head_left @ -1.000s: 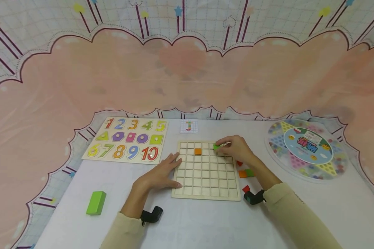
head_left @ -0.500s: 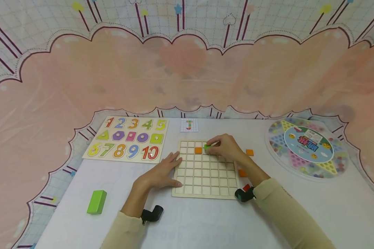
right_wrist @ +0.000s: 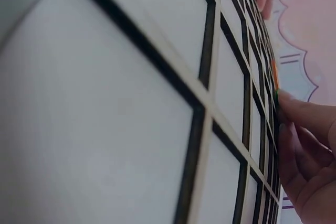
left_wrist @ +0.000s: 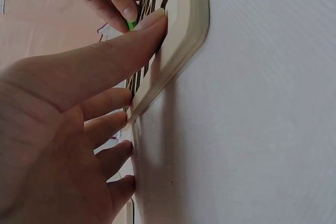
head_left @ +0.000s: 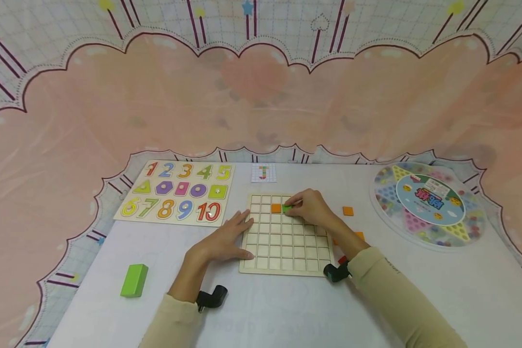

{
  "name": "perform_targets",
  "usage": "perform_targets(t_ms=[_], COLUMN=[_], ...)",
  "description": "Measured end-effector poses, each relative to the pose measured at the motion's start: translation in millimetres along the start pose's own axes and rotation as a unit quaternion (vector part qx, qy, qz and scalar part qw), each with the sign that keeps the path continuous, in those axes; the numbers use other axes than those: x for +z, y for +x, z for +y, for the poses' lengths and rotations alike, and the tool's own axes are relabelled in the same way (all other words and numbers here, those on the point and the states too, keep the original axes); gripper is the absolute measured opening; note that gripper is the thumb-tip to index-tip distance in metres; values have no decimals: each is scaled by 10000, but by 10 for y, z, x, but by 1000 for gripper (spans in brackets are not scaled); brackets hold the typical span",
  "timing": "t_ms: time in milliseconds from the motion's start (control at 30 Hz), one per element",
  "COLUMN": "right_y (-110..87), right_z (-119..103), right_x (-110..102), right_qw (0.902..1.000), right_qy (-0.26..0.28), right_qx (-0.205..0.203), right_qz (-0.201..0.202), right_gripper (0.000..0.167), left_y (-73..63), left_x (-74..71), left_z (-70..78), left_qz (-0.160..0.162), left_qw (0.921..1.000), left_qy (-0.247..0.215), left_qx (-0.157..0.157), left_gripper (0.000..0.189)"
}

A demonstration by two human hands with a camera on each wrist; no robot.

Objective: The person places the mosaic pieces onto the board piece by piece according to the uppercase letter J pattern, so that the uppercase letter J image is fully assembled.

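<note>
Pinching a green tile (head_left: 285, 209) between the thumb and fingertips of the right hand (head_left: 311, 207), clamped together on it. Covered in part by those fingers, so too hidden to tell a long axis; showing just a small green patch toward the left, away from the wrist. Placed at the cell directly right of an orange tile (head_left: 276, 208), near the far edge of the grid board (head_left: 275, 239); cannot tell whether flat in the cell or slightly raised. Running in rows left to right under the pinch, and in columns toward the person.

Left of the pinch and nearer the person, resting the left hand (head_left: 224, 241) on the board's left edge, with fingers spread and thumb apart. Beyond the pinch and slightly left, showing a printed card (head_left: 264, 172) with a J in coloured squares. Right of the pinch, showing a loose orange piece (head_left: 348, 211).

Compared with a second ago, carried leftward across the board to just beside the orange tile. Kept in the same place with the left hand.
</note>
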State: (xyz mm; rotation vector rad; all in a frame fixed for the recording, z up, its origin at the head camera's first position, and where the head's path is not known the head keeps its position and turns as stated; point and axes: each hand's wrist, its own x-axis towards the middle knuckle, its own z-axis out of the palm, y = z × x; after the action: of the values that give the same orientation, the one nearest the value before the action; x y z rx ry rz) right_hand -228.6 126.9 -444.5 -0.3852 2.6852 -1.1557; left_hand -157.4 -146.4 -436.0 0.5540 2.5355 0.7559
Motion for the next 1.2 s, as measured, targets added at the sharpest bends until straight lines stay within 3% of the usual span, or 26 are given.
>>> perform_targets(t_ms=[467, 1200], right_y=[4, 55], right_z=[11, 47], right_x=[39, 30], right_qw=[9997, 9999], right_qy=[39, 56], right_qx=[228, 155], right_qz=[33, 37], right_gripper=[21, 17], left_y=[-2, 14], left_x=[17, -13], left_z=[14, 33], left_qz=[-16, -44], left_qw=[10000, 10000], left_qy=[-24, 20], left_qx=[-51, -49], left_gripper=[93, 93])
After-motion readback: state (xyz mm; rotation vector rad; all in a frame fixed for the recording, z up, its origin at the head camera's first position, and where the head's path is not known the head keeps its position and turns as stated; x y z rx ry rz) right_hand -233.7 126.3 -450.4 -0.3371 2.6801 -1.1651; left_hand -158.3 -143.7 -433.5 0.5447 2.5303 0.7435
